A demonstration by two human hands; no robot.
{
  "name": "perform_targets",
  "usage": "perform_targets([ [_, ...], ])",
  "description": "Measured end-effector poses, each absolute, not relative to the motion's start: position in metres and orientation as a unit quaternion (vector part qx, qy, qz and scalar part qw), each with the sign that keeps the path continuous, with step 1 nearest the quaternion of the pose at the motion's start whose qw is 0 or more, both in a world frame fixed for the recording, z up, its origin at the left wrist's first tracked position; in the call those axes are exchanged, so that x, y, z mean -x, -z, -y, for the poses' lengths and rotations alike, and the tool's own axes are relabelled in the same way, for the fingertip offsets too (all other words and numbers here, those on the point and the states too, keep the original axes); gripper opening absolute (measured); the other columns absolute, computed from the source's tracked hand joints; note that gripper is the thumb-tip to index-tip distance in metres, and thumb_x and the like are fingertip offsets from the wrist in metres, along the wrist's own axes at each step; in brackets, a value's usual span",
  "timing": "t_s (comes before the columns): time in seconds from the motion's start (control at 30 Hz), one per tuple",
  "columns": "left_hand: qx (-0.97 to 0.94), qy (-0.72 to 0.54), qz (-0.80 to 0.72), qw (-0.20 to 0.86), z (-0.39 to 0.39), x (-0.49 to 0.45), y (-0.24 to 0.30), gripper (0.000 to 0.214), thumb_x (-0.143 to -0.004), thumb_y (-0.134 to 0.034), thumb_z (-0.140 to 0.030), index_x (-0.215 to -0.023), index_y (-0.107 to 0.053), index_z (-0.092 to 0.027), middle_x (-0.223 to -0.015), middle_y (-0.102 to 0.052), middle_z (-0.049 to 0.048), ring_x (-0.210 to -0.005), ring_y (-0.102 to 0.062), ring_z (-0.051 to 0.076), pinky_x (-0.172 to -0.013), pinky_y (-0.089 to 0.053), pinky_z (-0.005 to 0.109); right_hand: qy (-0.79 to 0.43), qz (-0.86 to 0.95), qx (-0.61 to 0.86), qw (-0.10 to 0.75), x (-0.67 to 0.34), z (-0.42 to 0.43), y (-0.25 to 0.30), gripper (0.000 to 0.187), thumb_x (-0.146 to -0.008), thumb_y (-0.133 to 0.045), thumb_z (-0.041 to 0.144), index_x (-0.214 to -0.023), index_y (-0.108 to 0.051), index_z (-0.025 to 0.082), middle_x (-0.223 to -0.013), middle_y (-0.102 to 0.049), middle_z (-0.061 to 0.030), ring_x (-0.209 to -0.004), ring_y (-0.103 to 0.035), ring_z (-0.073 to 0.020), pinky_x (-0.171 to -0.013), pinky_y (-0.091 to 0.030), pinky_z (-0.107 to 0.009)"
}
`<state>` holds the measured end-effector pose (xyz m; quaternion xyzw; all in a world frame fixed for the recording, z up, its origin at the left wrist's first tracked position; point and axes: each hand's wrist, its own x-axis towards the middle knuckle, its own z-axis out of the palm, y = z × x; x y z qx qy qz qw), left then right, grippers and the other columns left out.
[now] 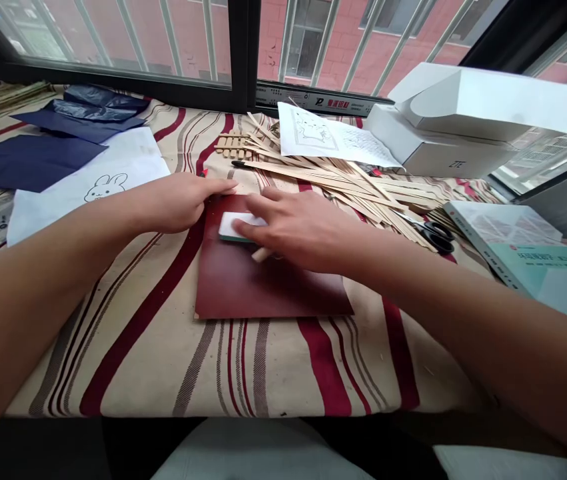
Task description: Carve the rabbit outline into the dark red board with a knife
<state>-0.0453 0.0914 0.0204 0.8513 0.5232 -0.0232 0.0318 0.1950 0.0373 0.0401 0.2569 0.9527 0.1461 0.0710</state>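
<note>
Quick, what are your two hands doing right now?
Left hand: open and flat, at the edge of the dark red board, holding nothing.
Right hand: fingers over a white block, can't tell if gripping.

The right hand point(298, 227) covers a white block point(241, 227) lying on a dark red board point(268, 280), while the left hand point(173, 203) rests at the board's upper edge. Flat wooden sticks point(333, 183) lie just beyond, on striped cloth point(273, 367).
</note>
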Motion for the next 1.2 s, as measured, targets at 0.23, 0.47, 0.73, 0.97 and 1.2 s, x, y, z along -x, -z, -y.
perform_targets([
  [0.23,-0.846,0.06,-0.528,0.037,-0.094,0.041,-0.022,0.073,-0.098,-0.038,-0.011,-0.168,-0.047,-0.026,-0.166,-0.06,0.0016,-0.149,-0.06,0.027,-0.125,-0.047,0.037,-0.148,-0.955,-0.255,0.041,-0.188,-0.036,-0.036,0.046,-0.114,-0.05,0.037,-0.153,-0.063,0.016,-0.15,-0.062,-0.0233,-0.12,-0.06,-0.0345,-0.067,-0.038,-0.036],
  [0.47,-0.831,0.088,-0.547,0.045,-0.09,0.039,-0.024,0.076,-0.096,-0.035,-0.01,-0.171,-0.044,-0.023,-0.169,-0.056,0.0072,-0.149,-0.06,0.031,-0.125,-0.046,0.043,-0.151,-0.952,-0.265,0.027,-0.239,-0.039,-0.034,0.042,-0.111,-0.057,0.024,-0.151,-0.068,0.025,-0.123,-0.072,-0.0166,-0.101,-0.061,-0.0262,-0.063,-0.025,-0.032],
  [0.73,-0.838,0.062,-0.537,0.073,-0.09,0.044,-0.024,0.077,-0.093,-0.038,-0.017,-0.17,-0.045,-0.023,-0.168,-0.057,0.0054,-0.15,-0.058,0.03,-0.127,-0.044,0.043,-0.098,-0.964,-0.226,-0.105,-0.237,-0.017,-0.018,0.045,-0.113,-0.051,0.027,-0.155,-0.066,0.029,-0.123,-0.073,-0.0132,-0.092,-0.066,-0.0222,-0.063,-0.033,-0.031],
  [0.97,-0.833,0.072,-0.544,0.063,-0.084,0.041,-0.025,0.078,-0.093,-0.037,-0.016,-0.17,-0.044,-0.022,-0.168,-0.057,0.0077,-0.149,-0.06,0.031,-0.126,-0.045,0.045,-0.149,-0.901,-0.402,-0.063,-0.24,-0.032,-0.009,0.044,-0.109,-0.057,0.029,-0.149,-0.072,0.02,-0.115,-0.074,-0.0191,-0.097,-0.065,-0.0302,-0.063,-0.034,-0.034],
  [1.2,-0.834,0.074,-0.542,0.076,-0.081,0.04,-0.027,0.077,-0.094,-0.036,-0.022,-0.171,-0.041,-0.019,-0.172,-0.052,0.0074,-0.153,-0.055,0.031,-0.129,-0.041,0.045,-0.075,-0.968,-0.227,-0.077,-0.227,-0.023,-0.012,0.05,-0.11,-0.052,0.021,-0.157,-0.066,0.029,-0.126,-0.074,-0.0138,-0.107,-0.064,-0.0276,-0.061,-0.037,-0.032],
])
